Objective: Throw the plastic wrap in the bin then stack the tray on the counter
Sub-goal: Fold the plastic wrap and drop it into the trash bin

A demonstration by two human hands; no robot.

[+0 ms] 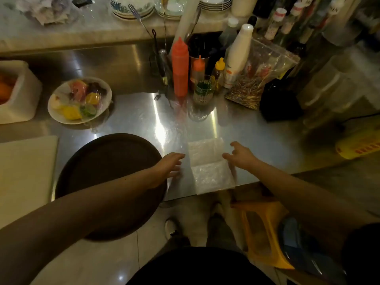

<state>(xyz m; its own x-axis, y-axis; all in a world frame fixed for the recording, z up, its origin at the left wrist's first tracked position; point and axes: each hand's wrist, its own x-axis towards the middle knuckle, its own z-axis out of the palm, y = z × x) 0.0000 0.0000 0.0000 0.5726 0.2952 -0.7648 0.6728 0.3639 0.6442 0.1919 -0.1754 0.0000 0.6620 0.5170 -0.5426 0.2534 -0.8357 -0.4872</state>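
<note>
Steel surface (257, 128): wrap (207, 161) flat between left hand (169, 165) and right hand (239, 154), both spread, empty; tray (107, 161) beside.

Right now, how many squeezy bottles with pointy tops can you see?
3: a tall red bottle mid-counter, a small orange bottle right of it, then a yellow-capped bottle. More may hide behind.

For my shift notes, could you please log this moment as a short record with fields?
surface: steel counter
plastic wrap: flat at the counter's near edge, between both hands
left hand: open, beside the wrap
right hand: open, fingers spread at the wrap's right side
tray: dark, round, overhanging the near edge
plate of fruit: covered with film, back left
bin: not identifiable
</note>
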